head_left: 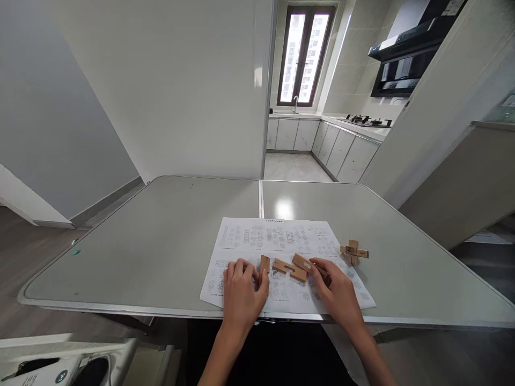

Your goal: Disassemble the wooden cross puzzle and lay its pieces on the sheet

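Observation:
Wooden puzzle pieces lie on a large printed sheet [241,241] in front of me. My left hand [243,292] is curled at the sheet's left part, its thumb and fingers closed about a short upright-looking wooden piece [264,262]; its lower part is hidden. A notched wooden piece [289,269] rests flat between my hands, untouched by the left. My right hand [338,292] pinches the right end of another slotted wooden piece [302,262], whose left end shows past the fingertips. Beyond that hand, an assembled wooden cross [352,251] with dark letters stands at the sheet's right edge.
The pale table [140,257] has a metal rim and a centre seam [261,198]. A small green bit [76,252] lies at its far left. A white appliance [68,370] stands below at the lower left. Behind, a doorway opens onto a kitchen counter [333,121].

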Motion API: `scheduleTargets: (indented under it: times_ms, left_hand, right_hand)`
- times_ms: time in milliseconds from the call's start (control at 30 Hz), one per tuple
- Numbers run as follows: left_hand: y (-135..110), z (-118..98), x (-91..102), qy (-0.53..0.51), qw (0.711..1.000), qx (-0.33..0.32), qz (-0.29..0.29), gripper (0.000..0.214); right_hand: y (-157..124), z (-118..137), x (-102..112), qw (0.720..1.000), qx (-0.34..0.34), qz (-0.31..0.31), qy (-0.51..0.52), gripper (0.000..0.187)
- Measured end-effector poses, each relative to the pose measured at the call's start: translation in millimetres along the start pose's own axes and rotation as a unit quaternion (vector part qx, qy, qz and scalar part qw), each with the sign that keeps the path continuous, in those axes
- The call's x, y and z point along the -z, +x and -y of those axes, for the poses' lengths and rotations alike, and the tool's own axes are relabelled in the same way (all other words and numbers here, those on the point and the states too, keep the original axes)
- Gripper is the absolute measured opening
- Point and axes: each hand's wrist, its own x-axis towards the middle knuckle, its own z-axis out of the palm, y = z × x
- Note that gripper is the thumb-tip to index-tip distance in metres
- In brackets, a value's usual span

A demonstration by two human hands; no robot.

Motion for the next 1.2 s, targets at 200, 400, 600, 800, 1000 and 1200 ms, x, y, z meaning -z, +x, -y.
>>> scheduleTargets:
  times_ms: [200, 400, 600, 800, 1000, 1200]
  left_hand:
    - [0.9, 1.7, -1.0, -0.003, 1.0, 0.006, -0.004, 0.016]
    - [1.7, 4.2, -0.9, -0.022, 0.999, 0.017, 0.019, 0.018]
    - [0.6, 2.4, 3.4, -0.043, 0.998, 0.012, 0.033, 0.02]
    - [-0.2, 2.2, 6.7, -0.095, 0.993, 0.021, 0.066, 0.024]
    - [-1.6, -0.1, 12.7, -0.137, 0.984, 0.005, 0.113, 0.031]
    - [-0.5, -1.2, 12.0, -0.114, 0.985, -0.071, 0.109, 0.06]
  right_hand:
    - [0.9, -0.1, -0.4, 1.0, 0.021, 0.0, -0.008, 0.036]
    - [1.2, 0.3, -1.3, 0.999, 0.03, -0.01, -0.006, 0.033]
    - [2.0, -0.6, -1.0, 0.999, 0.039, -0.005, -0.003, 0.035]
    - [-0.2, 1.6, 0.5, 0.998, 0.04, 0.043, 0.023, 0.041]
    - [-2.8, 9.7, 5.5, 0.993, 0.052, 0.094, 0.04, 0.039]
    - [-2.4, 12.3, 8.1, 0.988, 0.072, 0.118, 0.072, 0.037]
